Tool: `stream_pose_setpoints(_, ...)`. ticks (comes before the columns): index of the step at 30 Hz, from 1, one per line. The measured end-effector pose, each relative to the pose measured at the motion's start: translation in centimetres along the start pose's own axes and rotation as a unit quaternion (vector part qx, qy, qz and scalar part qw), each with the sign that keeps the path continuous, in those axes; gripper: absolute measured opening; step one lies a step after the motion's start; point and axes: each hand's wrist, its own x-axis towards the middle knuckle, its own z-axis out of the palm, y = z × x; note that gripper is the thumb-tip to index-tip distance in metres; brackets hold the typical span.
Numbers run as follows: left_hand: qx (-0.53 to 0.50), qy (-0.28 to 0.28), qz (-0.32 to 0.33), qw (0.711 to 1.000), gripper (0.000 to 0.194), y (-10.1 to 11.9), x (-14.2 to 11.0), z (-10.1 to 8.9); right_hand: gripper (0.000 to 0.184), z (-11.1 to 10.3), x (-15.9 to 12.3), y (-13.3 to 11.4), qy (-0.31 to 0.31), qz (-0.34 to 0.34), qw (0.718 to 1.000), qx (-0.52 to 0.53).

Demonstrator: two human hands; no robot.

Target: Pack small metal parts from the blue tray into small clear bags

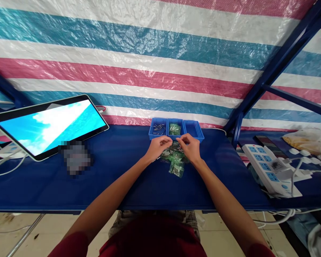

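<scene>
My left hand (pixel 158 147) and my right hand (pixel 190 147) face each other just in front of the blue bins, thumb and fingers pinched together on both. What sits between the fingertips is too small to make out. Beneath and between them lies a pile of small clear-green plastic bags (pixel 176 156) with thin metal pieces like screws or pins. One bag (pixel 176 168) lies at the near side of the pile. The left blue bin (pixel 158 134) holds loose metal pieces, the middle bin has green bags (pixel 174 129), and the right bin (pixel 193 129) shows a bare bottom.
A tilted screen (pixel 56 125) stands at the left of the blue table (pixel 117 185), with a blurred-out item (pixel 76 158) in front. To the right are a blue metal frame (pixel 238 130) and a white power strip (pixel 267 167) with cables. Striped sheeting (pixel 139 78) hangs behind.
</scene>
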Motion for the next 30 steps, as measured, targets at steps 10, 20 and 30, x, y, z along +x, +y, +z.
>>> stream_pose_setpoints(10, 0.110, 0.017, 0.027, 0.993, 0.022, -0.1, 0.2, -1.4, 0.028, -1.5, 0.7, -0.6, -0.283, 0.069, 0.949, -0.123)
stream_pose_setpoints(20, 0.104, 0.031, 0.019, 0.994, 0.022, 0.4, 0.3, -1.4, 0.028, -1.1, -0.4, -2.0, -0.437, 0.018, 0.841, -0.319)
stream_pose_setpoints(30, 0.093, 0.028, 0.014, 0.995, 0.026, 0.6, 0.2, -1.3, 0.021, -1.2, -0.1, -1.0, -0.382, 0.006, 0.905, -0.187)
